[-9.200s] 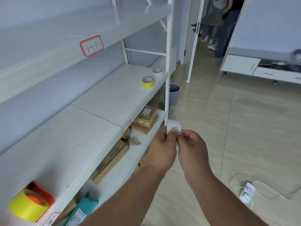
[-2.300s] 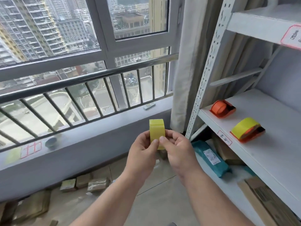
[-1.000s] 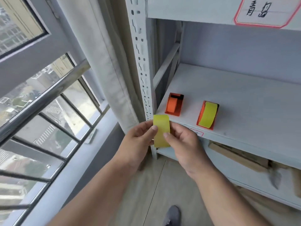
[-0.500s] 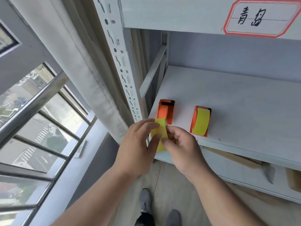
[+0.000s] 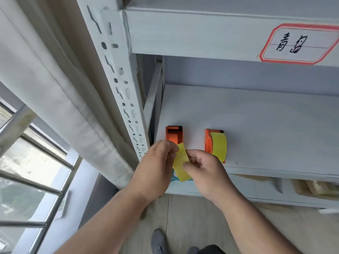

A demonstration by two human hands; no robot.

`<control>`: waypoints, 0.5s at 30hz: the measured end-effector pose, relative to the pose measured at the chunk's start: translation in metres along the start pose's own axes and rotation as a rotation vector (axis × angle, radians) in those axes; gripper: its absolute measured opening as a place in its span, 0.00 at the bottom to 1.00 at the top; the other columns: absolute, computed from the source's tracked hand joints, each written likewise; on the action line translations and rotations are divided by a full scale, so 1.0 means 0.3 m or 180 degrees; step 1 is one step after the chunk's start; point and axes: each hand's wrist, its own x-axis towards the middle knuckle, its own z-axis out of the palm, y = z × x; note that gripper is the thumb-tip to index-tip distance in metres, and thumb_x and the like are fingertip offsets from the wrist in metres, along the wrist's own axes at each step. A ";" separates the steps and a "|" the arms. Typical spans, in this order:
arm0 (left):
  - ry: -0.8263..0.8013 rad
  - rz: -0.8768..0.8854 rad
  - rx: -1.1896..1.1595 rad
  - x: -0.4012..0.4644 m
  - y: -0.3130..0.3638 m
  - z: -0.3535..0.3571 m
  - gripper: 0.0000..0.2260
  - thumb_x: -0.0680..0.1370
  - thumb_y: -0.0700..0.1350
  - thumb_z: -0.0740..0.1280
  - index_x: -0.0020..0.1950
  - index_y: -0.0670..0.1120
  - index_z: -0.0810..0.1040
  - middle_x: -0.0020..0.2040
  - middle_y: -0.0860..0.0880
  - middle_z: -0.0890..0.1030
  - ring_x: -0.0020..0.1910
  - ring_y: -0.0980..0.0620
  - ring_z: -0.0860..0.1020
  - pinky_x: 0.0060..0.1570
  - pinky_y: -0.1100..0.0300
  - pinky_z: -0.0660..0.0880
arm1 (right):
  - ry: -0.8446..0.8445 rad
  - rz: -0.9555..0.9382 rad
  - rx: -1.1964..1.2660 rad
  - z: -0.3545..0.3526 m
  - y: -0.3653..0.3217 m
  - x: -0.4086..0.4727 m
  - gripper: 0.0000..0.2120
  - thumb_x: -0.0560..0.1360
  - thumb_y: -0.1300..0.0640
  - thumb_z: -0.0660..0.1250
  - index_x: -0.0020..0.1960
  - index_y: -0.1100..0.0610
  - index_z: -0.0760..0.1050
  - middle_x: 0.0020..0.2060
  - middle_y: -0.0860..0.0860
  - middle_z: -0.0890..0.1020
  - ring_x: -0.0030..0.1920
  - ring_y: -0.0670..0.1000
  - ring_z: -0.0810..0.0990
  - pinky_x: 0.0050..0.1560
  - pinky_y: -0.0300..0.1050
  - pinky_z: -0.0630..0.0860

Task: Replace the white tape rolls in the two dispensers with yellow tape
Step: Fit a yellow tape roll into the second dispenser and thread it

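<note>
Head view: both hands' grips (image 5: 180, 158) pinch yellow tape roll (image 5: 181, 166) at shelf (image 5: 256, 125) edge.

yellow tape roll (image 5: 181, 165), two orange dispensers (image 5: 173, 134), white shelf (image 5: 256, 125), red-bordered label (image 5: 297, 44).
</note>
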 end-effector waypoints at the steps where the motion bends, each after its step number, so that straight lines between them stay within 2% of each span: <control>1: -0.0009 0.0021 -0.0122 0.007 -0.007 -0.001 0.06 0.85 0.39 0.63 0.57 0.47 0.78 0.52 0.55 0.78 0.49 0.63 0.75 0.48 0.76 0.68 | 0.0057 -0.0008 0.0013 0.005 0.002 0.003 0.13 0.74 0.61 0.67 0.52 0.50 0.86 0.47 0.55 0.89 0.50 0.60 0.86 0.58 0.61 0.81; 3: 0.0148 0.0014 -0.0386 0.021 -0.018 -0.001 0.06 0.84 0.37 0.64 0.58 0.45 0.78 0.52 0.53 0.79 0.50 0.63 0.76 0.49 0.74 0.70 | 0.0156 0.0019 0.0097 0.012 0.004 0.004 0.13 0.74 0.60 0.66 0.53 0.50 0.85 0.49 0.58 0.88 0.55 0.64 0.84 0.61 0.65 0.79; 5: 0.0417 -0.0160 -0.0758 0.035 -0.024 -0.002 0.09 0.84 0.35 0.64 0.61 0.45 0.78 0.54 0.52 0.80 0.52 0.63 0.77 0.51 0.74 0.72 | 0.0223 0.0103 0.0252 0.017 0.007 0.002 0.13 0.76 0.62 0.66 0.55 0.52 0.86 0.50 0.56 0.89 0.56 0.62 0.85 0.64 0.66 0.79; 8: 0.0583 -0.0895 -0.1335 0.021 -0.018 0.015 0.08 0.84 0.38 0.65 0.58 0.50 0.77 0.52 0.56 0.81 0.48 0.67 0.79 0.49 0.76 0.72 | 0.0290 0.0177 0.0475 0.016 0.016 0.009 0.12 0.77 0.64 0.68 0.54 0.53 0.86 0.52 0.55 0.89 0.56 0.57 0.86 0.62 0.59 0.80; 10: 0.0353 -0.1353 -0.1689 0.001 -0.028 0.049 0.02 0.84 0.44 0.67 0.55 0.51 0.79 0.48 0.55 0.83 0.45 0.63 0.80 0.49 0.70 0.74 | 0.0317 0.0167 0.0564 0.009 0.022 0.020 0.14 0.80 0.69 0.67 0.54 0.53 0.86 0.51 0.52 0.90 0.55 0.52 0.87 0.57 0.47 0.82; 12: -0.0093 -0.1590 -0.1992 -0.011 -0.031 0.081 0.04 0.83 0.49 0.69 0.54 0.49 0.81 0.47 0.55 0.85 0.46 0.57 0.82 0.50 0.65 0.76 | 0.0298 0.0192 0.0714 0.004 0.017 0.029 0.15 0.80 0.71 0.66 0.55 0.53 0.85 0.50 0.50 0.90 0.52 0.46 0.88 0.51 0.36 0.80; 15: -0.0399 -0.1738 -0.2358 0.000 -0.024 0.119 0.05 0.83 0.46 0.70 0.57 0.48 0.83 0.52 0.51 0.88 0.54 0.52 0.85 0.58 0.57 0.79 | 0.0266 0.0330 0.0879 -0.002 0.008 0.036 0.15 0.80 0.71 0.65 0.56 0.54 0.83 0.48 0.49 0.91 0.49 0.43 0.88 0.47 0.32 0.80</control>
